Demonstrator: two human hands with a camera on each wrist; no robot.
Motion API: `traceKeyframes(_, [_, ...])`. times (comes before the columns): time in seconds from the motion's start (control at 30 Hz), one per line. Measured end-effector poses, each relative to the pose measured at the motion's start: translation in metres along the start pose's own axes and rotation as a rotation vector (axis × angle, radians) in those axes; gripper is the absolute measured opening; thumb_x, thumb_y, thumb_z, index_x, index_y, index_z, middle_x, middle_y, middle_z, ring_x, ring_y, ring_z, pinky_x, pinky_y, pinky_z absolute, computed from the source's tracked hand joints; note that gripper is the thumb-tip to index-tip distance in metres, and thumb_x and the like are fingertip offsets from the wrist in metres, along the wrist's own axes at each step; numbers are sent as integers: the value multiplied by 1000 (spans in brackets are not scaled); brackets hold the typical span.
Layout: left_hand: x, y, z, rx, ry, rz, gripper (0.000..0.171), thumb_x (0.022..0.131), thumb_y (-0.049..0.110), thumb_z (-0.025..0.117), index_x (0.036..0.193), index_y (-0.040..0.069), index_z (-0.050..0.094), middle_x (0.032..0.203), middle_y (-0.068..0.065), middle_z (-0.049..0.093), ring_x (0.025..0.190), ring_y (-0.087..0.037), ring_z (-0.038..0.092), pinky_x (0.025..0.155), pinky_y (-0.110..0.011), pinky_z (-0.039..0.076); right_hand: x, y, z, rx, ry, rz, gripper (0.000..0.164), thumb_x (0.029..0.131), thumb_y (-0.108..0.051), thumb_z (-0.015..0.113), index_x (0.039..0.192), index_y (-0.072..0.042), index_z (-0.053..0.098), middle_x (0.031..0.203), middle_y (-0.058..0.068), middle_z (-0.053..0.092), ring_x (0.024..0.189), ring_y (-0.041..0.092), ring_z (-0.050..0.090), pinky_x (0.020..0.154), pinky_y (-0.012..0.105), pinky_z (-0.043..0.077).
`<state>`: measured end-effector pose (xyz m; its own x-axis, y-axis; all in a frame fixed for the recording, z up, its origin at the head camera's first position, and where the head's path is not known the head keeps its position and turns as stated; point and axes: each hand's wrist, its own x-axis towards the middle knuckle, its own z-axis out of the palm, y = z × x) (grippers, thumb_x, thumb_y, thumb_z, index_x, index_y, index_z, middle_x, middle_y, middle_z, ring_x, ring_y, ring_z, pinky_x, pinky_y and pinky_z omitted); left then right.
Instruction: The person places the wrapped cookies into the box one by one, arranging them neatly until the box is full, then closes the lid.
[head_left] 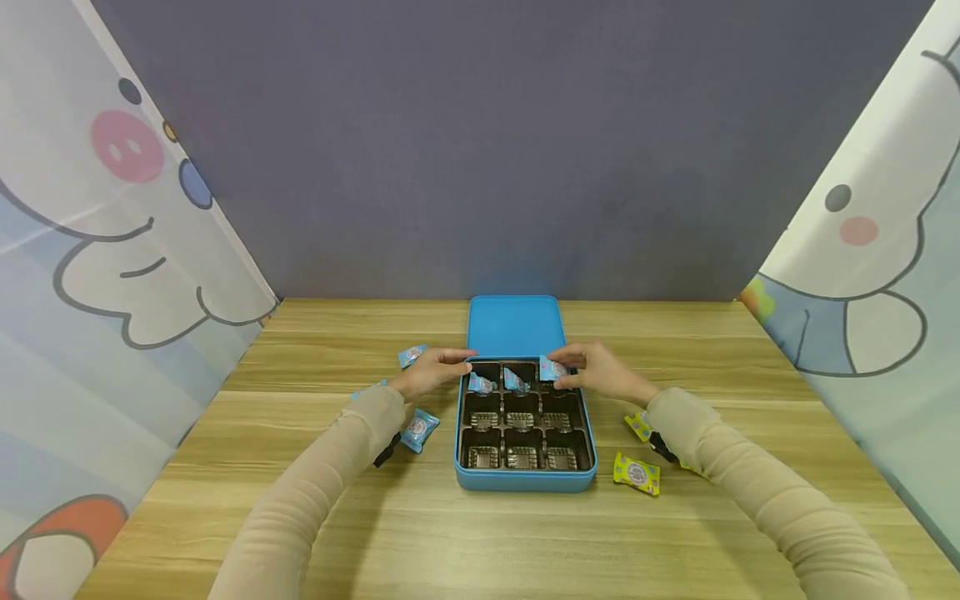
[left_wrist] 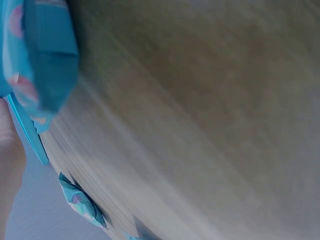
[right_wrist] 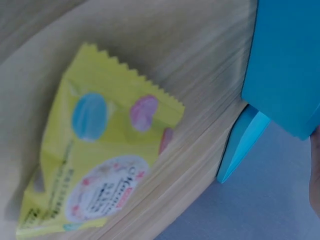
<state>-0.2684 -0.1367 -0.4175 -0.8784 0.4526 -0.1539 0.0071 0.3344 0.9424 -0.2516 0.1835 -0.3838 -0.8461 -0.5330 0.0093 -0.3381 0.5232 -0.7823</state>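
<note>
A blue tin box [head_left: 525, 481] with a dark tray of compartments lies open on the table. In its back row, a blue candy packet [head_left: 482, 384] sits in the left compartment and a second blue packet [head_left: 517, 381] in the middle one. My right hand [head_left: 606, 372] pinches a third blue candy packet [head_left: 553, 368] at the back right compartment, fingers behind it and thumb in front. At the back left corner of the tin, my left hand [head_left: 431, 372] reaches in from the side, its straight fingers and thumb right at the rim.
The tin's blue lid [head_left: 516, 323] lies folded back toward the grey wall. Left of the tin are loose blue packets, one [head_left: 419, 429] near the sleeve and another [head_left: 412, 356] farther back. Yellow packets [head_left: 637, 474] lie to the right, partly under my right forearm.
</note>
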Motion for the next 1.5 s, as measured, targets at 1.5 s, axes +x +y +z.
traceKeyframes(1.5, [-3,-2,-2,-10,4,18,43,90,29,58,131,17,51,142,-8,39,130,-28,38,105,-42,38,1,3,7,-309,24,-151,45,78,-23,72,119,-10,59,110,7,64,105,25,59,90,43,50])
